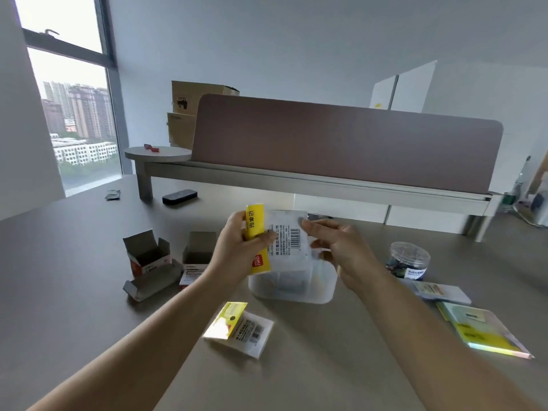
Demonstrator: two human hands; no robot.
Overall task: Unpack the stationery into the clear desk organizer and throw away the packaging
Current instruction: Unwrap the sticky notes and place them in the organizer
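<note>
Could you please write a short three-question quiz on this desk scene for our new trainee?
1. True or false: both hands hold the yellow-and-white packet above the clear organizer.
2. Which hand grips the packet's yellow header: A) left hand, B) right hand?
3. Fill in: the opened cardboard boxes lie on the ______ side of the organizer, as the person sees it.

Key
1. True; the packet is lifted, with the organizer beneath.
2. A; the right hand pinches the white edge.
3. Left; the round clear tub stands on the right.

Two packets [278, 241] [240, 329], three opened boxes [148, 253] [198, 250] [151, 281].
</note>
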